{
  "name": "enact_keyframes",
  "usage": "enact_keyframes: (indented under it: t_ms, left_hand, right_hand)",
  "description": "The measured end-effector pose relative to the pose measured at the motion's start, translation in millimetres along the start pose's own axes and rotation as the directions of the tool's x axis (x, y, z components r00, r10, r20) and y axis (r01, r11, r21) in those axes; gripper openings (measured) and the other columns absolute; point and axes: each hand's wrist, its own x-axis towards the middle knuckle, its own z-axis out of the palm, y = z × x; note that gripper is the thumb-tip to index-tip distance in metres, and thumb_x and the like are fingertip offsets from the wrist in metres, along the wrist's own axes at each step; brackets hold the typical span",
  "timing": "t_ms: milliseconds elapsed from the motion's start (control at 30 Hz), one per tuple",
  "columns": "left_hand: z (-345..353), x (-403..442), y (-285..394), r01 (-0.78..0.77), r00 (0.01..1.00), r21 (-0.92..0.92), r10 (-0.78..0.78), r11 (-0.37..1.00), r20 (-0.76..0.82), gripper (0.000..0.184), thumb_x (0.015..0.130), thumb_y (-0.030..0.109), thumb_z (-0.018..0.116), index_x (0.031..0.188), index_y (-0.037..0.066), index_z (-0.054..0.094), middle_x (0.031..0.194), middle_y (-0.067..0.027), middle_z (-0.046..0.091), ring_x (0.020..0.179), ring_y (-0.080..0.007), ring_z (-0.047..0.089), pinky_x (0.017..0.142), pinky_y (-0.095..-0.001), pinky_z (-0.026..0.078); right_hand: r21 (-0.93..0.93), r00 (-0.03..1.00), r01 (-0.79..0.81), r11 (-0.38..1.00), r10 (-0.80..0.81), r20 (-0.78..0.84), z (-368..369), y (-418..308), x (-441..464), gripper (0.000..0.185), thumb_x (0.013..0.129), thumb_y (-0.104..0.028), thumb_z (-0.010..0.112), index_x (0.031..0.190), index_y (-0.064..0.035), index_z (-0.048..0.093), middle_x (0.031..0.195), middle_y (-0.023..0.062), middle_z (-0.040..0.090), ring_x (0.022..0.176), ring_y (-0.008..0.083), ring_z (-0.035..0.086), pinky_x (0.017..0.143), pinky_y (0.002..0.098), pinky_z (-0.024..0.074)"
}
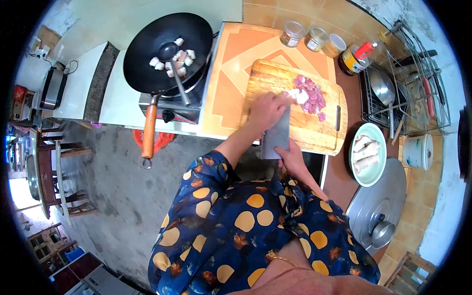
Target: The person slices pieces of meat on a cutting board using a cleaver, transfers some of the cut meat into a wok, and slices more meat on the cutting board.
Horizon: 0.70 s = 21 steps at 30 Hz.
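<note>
My right hand (pixel 292 157) is closed round a cleaver (pixel 276 135), whose broad blade reaches over the near edge of a wooden cutting board (pixel 265 73). My left hand (pixel 268 110) is above the board by the far end of the blade. Its fingers are bent against white, fatty-looking meat pieces (pixel 298 96), and the fingertips are partly hidden. Cut dark pink meat (pixel 314 98) lies in a pile just beyond, on the right part of the board. A black wok (pixel 142 54) on the stove holds several white chunks (pixel 182 61) and a ladle (pixel 178 81).
The wok's wooden handle (pixel 149 128) sticks out over the floor. Jars (pixel 315 39) and a red-capped bottle (pixel 353 60) line the wall. To the right are a wire rack (pixel 408 83), a pale green bowl (pixel 376 176) with whitish pieces, and a large metal lid (pixel 364 216).
</note>
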Motion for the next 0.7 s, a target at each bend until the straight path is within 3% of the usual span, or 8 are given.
enact_keyframes:
  t_ms: [67, 167, 267, 300, 367, 467, 533, 700]
  left_hand:
    - [-18.7, 5.2, 4.4, -0.044, 0.998, -0.097, 0.039, 0.994, -0.053, 0.035, 0.077, 0.025, 0.06, 0.111, 0.018, 0.056, 0.089, -0.0088, 0.055, 0.078, -0.0295, 0.056, 0.069, -0.0398, 0.048]
    - [-73.4, 26.4, 18.1, -0.04, 0.981, -0.153, 0.009, 0.987, -0.194, 0.038, 0.076, 0.022, 0.062, 0.113, 0.013, 0.055, 0.089, -0.01, 0.055, 0.079, -0.0299, 0.056, 0.071, -0.0403, 0.047]
    - [-133.6, 49.9, -7.2, -0.138, 0.904, 0.036, 0.141, 0.99, -0.403, 0.037, 0.078, 0.02, 0.06, 0.115, 0.018, 0.057, 0.084, -0.0118, 0.057, 0.083, -0.0295, 0.056, 0.075, -0.0405, 0.047]
    - [-149.4, 54.6, -27.4, -0.045, 0.932, -0.059, 0.02, 0.997, -0.362, 0.039, 0.078, 0.021, 0.061, 0.117, 0.018, 0.055, 0.086, -0.0138, 0.058, 0.082, -0.0322, 0.057, 0.074, -0.0427, 0.047]
    - [-199.1, 60.0, -56.4, 0.18, 0.955, 0.046, -0.164, 0.983, -0.247, 0.041, 0.078, 0.022, 0.061, 0.118, 0.016, 0.054, 0.091, -0.0166, 0.059, 0.082, -0.0346, 0.058, 0.074, -0.044, 0.047]
    - [-241.8, 50.0, -134.9, 0.257, 0.93, 0.057, -0.231, 0.965, -0.287, 0.039, 0.079, 0.029, 0.057, 0.115, 0.013, 0.054, 0.092, -0.0194, 0.06, 0.086, -0.0364, 0.06, 0.074, -0.0437, 0.049]
    - [-254.7, 36.9, -191.3, 0.417, 0.876, -0.218, -0.454, 0.883, -0.163, 0.044, 0.079, 0.036, 0.055, 0.116, 0.012, 0.055, 0.097, -0.0199, 0.063, 0.089, -0.0352, 0.061, 0.078, -0.0412, 0.049]
    - [-270.7, 16.7, -254.9, 0.685, 0.728, 0.038, -0.685, 0.728, 0.002, 0.046, 0.08, 0.042, 0.049, 0.112, 0.011, 0.059, 0.105, -0.02, 0.061, 0.1, -0.0338, 0.057, 0.086, -0.0402, 0.045]
  right_hand:
    - [-0.109, 0.994, -0.032, 0.994, 0.02, -0.107, 10.0, -20.7, -12.9, 0.026, 0.083, -0.006, 0.056, 0.108, -0.0003, 0.049, 0.07, 0.0077, 0.058, 0.038, 0.0128, 0.048, 0.036, 0.0265, 0.0389]
    - [-0.092, 0.984, 0.087, 0.992, -0.1, -0.15, 26.8, -61.4, -18.2, 0.027, 0.083, -0.002, 0.055, 0.11, 0.0004, 0.049, 0.072, 0.0076, 0.059, 0.04, 0.0118, 0.049, 0.036, 0.0253, 0.0392]
    - [-0.17, 0.991, 0.12, 0.978, -0.129, -0.04, 61.4, -135.5, -11.4, 0.03, 0.083, -0.003, 0.054, 0.112, 0.0019, 0.048, 0.078, 0.0078, 0.059, 0.041, 0.0112, 0.049, 0.037, 0.024, 0.0395]
    - [-0.147, 0.99, 0.141, 0.979, -0.137, 0.04, 73.1, -148.1, 0.3, 0.031, 0.082, -0.003, 0.053, 0.112, 0.0018, 0.048, 0.078, 0.0078, 0.059, 0.041, 0.0113, 0.049, 0.037, 0.024, 0.0396]
    - [-0.108, 0.976, 0.159, 0.981, -0.14, 0.17, 101.8, -174.9, 26.2, 0.031, 0.08, -0.004, 0.053, 0.111, 0.0015, 0.049, 0.079, 0.008, 0.058, 0.044, 0.0119, 0.051, 0.039, 0.0256, 0.0415]
    - [-0.185, 0.922, 0.199, 0.962, -0.12, 0.368, 149.4, -195.9, 74.0, 0.027, 0.082, -0.006, 0.054, 0.107, 0.0021, 0.05, 0.076, 0.0066, 0.056, 0.042, 0.01, 0.047, 0.037, 0.024, 0.0403]
    - [-0.229, 0.916, 0.168, 0.959, -0.066, 0.396, 175.8, -211.6, 91.3, 0.026, 0.082, -0.006, 0.055, 0.106, 0.002, 0.051, 0.076, 0.0063, 0.056, 0.043, 0.0097, 0.047, 0.037, 0.024, 0.0407]
    - [-0.335, 0.907, 0.151, 0.93, 0.004, 0.421, 176.2, -221.3, 98.6, 0.024, 0.082, -0.007, 0.055, 0.105, 0.0023, 0.052, 0.077, 0.0056, 0.057, 0.043, 0.0086, 0.047, 0.037, 0.0226, 0.0409]
